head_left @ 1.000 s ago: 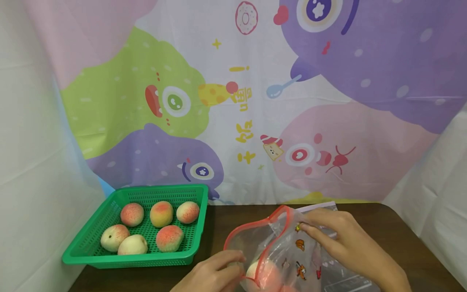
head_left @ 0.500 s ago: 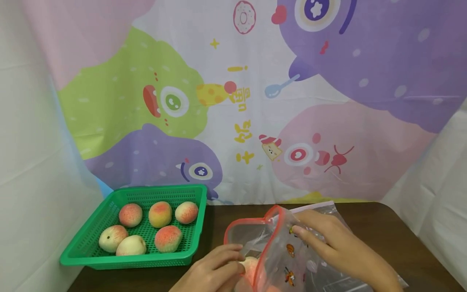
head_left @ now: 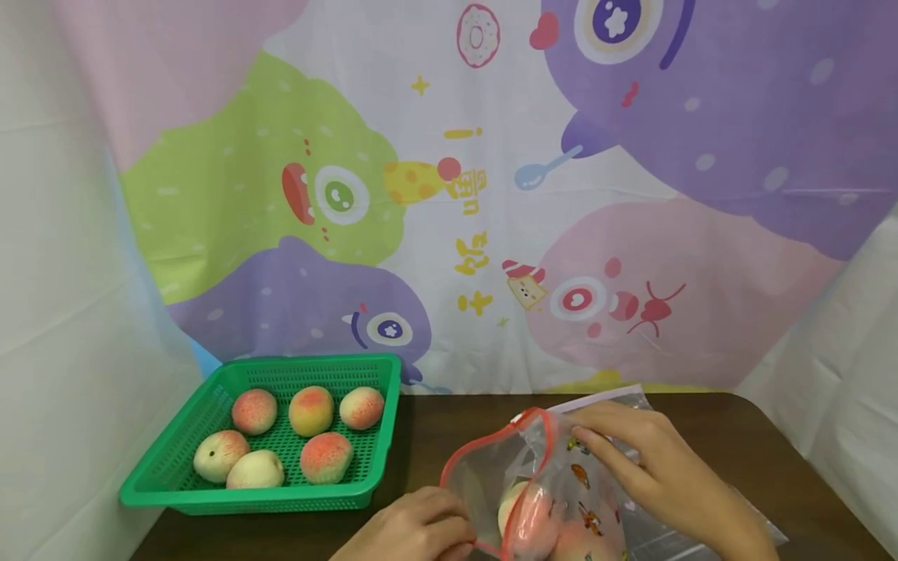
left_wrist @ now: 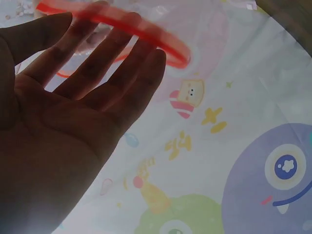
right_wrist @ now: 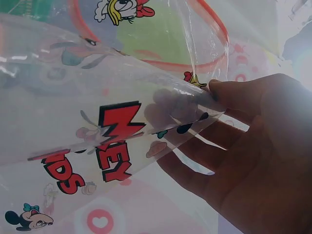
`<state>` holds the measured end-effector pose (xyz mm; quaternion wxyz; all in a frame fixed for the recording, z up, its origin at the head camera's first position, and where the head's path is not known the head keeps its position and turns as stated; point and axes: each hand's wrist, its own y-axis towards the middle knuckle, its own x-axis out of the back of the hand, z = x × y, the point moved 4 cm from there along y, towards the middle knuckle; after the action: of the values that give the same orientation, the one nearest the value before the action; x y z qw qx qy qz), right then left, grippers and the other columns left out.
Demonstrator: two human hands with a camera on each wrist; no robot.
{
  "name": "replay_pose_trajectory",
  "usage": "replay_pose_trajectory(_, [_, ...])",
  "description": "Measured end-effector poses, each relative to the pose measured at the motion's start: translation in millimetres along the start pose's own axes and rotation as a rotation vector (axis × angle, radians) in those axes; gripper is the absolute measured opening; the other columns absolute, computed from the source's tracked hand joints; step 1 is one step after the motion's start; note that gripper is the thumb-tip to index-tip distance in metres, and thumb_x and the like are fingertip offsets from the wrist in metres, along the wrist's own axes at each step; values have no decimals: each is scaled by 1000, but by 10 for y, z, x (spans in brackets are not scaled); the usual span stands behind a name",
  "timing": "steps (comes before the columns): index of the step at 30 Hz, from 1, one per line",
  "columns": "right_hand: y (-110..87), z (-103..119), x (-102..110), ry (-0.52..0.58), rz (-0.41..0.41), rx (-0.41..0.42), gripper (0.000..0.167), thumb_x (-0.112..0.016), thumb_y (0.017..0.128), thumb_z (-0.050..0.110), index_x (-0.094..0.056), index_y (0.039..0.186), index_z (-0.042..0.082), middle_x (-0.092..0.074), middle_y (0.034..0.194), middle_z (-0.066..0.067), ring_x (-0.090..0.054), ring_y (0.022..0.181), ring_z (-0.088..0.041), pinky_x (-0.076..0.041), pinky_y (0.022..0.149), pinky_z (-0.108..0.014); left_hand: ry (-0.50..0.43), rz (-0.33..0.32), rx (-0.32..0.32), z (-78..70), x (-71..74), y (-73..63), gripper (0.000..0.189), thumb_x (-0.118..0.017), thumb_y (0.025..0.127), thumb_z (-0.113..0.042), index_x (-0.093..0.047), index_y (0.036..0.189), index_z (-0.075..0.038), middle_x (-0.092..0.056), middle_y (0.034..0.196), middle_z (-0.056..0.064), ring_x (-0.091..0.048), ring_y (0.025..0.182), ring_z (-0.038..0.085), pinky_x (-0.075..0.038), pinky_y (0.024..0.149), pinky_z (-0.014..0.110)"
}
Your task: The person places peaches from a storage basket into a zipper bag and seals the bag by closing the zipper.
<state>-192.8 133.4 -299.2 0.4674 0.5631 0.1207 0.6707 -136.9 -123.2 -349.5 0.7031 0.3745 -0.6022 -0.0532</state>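
Printed cloth (head_left: 463,195) hangs behind everything, beyond the fingers of both hands. Dark brown counter (head_left: 722,436) below it, under and around the fingers. Green basket (head_left: 382,460) on the counter, left of the left fingers and farther off, well apart from the right ones. Clear bag (head_left: 582,460) between the two sets of fingers, mouth gaping toward the left ones; red rim (head_left: 480,441) forms a loop there. Clear plastic piece (head_left: 659,538) with a pale strip lies behind the bag, partly under the right hand (head_left: 666,467). Right thumb and fingers pinch the bag's film on its right side. Left hand (head_left: 414,530) at the near left of the mouth: fingers extended, slightly bent, a little spread, touching the rim, thumb apart from them. Six peaches (head_left: 312,411) sit in the basket, left of the left fingers. At least two bagged peaches (head_left: 540,522) show through the film, just right of the left fingers. Red letters (right_wrist: 119,117) on the film, left of the right fingers in the right wrist view.
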Motion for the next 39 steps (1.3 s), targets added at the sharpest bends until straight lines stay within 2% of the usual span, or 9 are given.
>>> replay_pose_trajectory(5, [2,-6,-11,-11,-2,22,37,-68,87,-7,-72,115,18,-71,109,9,-66,101,-11,-45,90,-12,26,3,60,51,56,-19,2,-71,93,-18,-72,95,-18,-65,100,-7,-61,95,6,-50,84,17])
replay_pose_trajectory(9, [3,-5,-9,-19,-3,24,38,-69,87,-6,-72,115,19,-71,109,10,-66,100,-10,-46,89,-12,30,-39,93,91,132,-28,9,-73,90,-15,-72,99,-17,-66,103,-5,-62,96,8,-51,82,18])
replay_pose_trajectory(15, [2,0,-19,-10,1,34,38,-69,87,-7,-72,115,18,-71,108,10,-67,99,-10,-46,89,-12,2,-109,145,210,278,-78,5,-68,95,-15,-70,99,-17,-65,108,-5,-63,97,10,-50,86,20])
replay_pose_trajectory(21, [14,10,-20,-5,23,17,39,-69,88,-5,-72,116,22,-70,110,13,-66,100,-8,-47,88,-14,9,-112,220,324,408,-138,8,-68,95,-13,-70,102,-17,-65,111,-4,-64,97,13,-52,84,21])
replay_pose_trajectory(24, [21,9,-21,-9,28,15,40,-69,88,-5,-71,115,24,-69,110,16,-66,99,-6,-48,86,-15,8,-116,249,354,449,-151,10,-62,100,-20,-70,105,-16,-64,112,-4,-63,97,13,-51,84,18])
replay_pose_trajectory(26, [20,10,-24,-10,19,23,40,-70,88,-5,-71,115,23,-70,109,15,-66,98,-6,-48,86,-14,18,-121,264,366,465,-154,18,-56,103,-27,-69,107,-16,-64,111,-4,-63,98,13,-51,83,17])
replay_pose_trajectory(31, [19,8,-32,0,10,27,37,-69,88,-5,-72,114,21,-71,107,12,-67,97,-8,-47,86,-13,72,-132,301,409,493,-172,28,-48,104,-35,-69,105,-17,-64,111,-4,-63,97,12,-54,81,21])
replay_pose_trajectory(36, [29,0,-31,11,46,-17,34,-68,91,-1,-72,114,24,-70,107,15,-66,98,-5,-48,86,-13,97,-162,299,471,527,-198,39,-38,105,-40,-69,103,-16,-65,110,-5,-65,95,11,-54,80,23])
replay_pose_trajectory(39, [33,1,-33,14,56,-22,34,-68,91,-1,-72,114,24,-70,108,15,-66,98,-5,-48,85,-14,86,-173,299,515,544,-216,37,-41,105,-39,-69,103,-15,-65,108,-7,-65,94,10,-53,79,20])
